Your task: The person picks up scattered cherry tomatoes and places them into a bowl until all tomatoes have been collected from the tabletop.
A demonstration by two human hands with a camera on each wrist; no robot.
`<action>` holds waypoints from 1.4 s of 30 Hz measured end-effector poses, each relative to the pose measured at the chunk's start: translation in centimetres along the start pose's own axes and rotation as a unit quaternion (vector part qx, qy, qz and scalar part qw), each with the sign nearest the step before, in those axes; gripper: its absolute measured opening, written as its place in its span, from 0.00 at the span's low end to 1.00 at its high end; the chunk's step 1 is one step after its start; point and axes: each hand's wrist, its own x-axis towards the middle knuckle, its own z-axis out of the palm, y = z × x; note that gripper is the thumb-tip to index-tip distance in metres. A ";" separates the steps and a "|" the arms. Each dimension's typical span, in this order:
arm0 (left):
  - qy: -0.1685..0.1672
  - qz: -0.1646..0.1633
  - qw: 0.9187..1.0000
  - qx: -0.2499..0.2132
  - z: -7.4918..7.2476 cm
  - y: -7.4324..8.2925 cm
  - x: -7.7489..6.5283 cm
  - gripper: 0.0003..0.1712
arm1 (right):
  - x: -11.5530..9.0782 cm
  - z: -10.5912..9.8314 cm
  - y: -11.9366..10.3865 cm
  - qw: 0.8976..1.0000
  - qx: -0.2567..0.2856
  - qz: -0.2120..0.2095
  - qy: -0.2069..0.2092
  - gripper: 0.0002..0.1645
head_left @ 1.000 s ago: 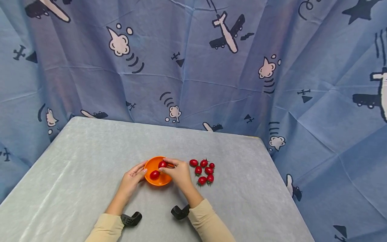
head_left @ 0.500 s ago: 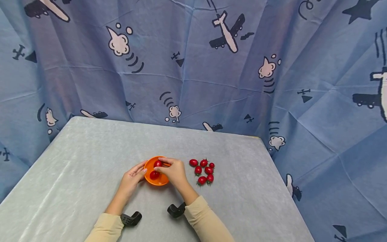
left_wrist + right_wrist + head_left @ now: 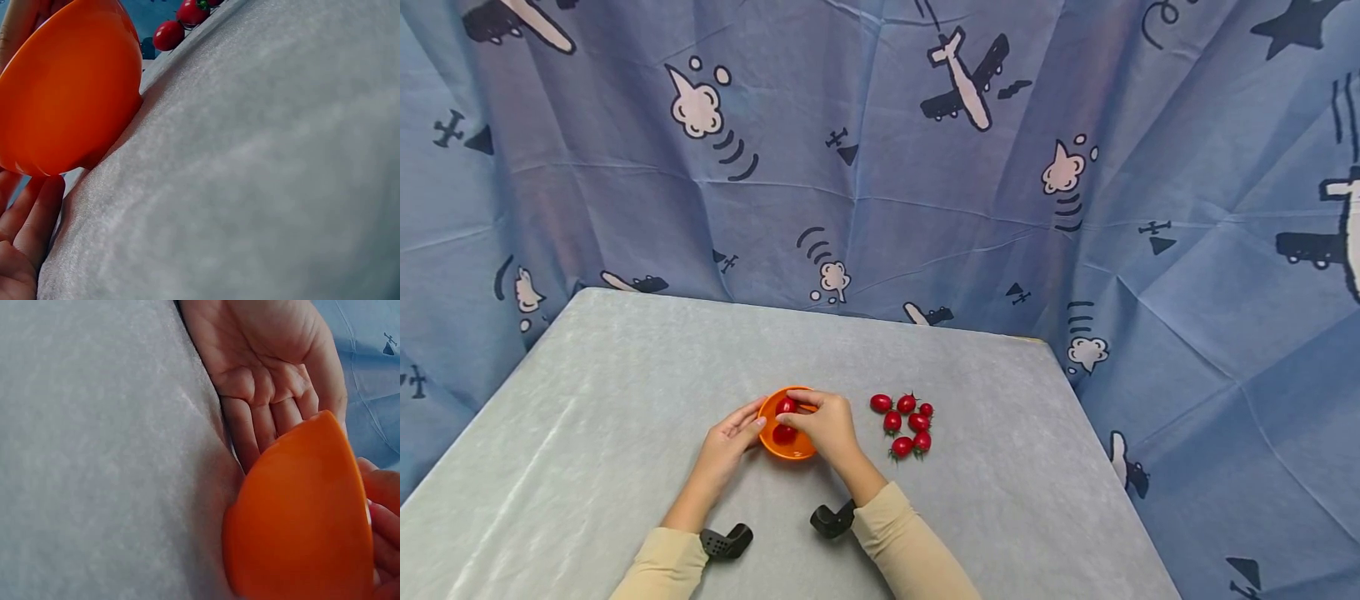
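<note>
My left hand (image 3: 724,443) holds a small orange bowl (image 3: 795,451) at its left side, with the thumb at the rim and the fingers against the outside wall. In the right wrist view that hand's palm shows behind the bowl (image 3: 300,519). My right hand (image 3: 831,427) reaches over the bowl's right rim and pinches a red cherry tomato (image 3: 786,406) between thumb and forefinger. Below it, a second cherry tomato (image 3: 784,434) lies in the bowl, partly covered by the thumb. The bowl's wall hides both tomatoes in the wrist views.
Several cherry tomatoes (image 3: 918,422) with green stems lie loose on the pale table cover (image 3: 1000,500), just right of my right hand. A blue curtain (image 3: 880,167) printed with planes hangs behind the table. Black devices (image 3: 727,542) are strapped to both wrists.
My right hand has moved a little left over the bowl, carrying the pinched cherry tomato toward the bowl's left part. The left hand and the bowl stay in place.
</note>
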 end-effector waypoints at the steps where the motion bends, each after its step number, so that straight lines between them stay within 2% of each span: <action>1: 0.000 -0.002 1.000 -0.002 0.0 0.0 0.0 0.30 | 0.0 0.1 0.0 1.000 -0.002 -0.001 0.000 0.20; 11: 0.002 -0.017 1.000 0.001 0.1 0.2 0.0 0.29 | 0.1 0.7 0.2 0.999 -0.029 -0.017 -0.008 0.21; 26: 0.000 -0.011 1.000 -0.002 0.0 0.2 -0.1 0.29 | 0.2 0.9 0.1 0.993 -0.105 -0.037 -0.029 0.22; 37: -0.002 -0.012 1.000 0.002 0.0 0.2 -0.1 0.29 | 0.1 0.7 0.1 0.990 -0.120 -0.060 -0.042 0.23; 42: -0.001 -0.009 1.000 0.003 0.0 0.1 -0.1 0.29 | 0.0 0.4 0.2 0.993 -0.098 -0.050 -0.039 0.23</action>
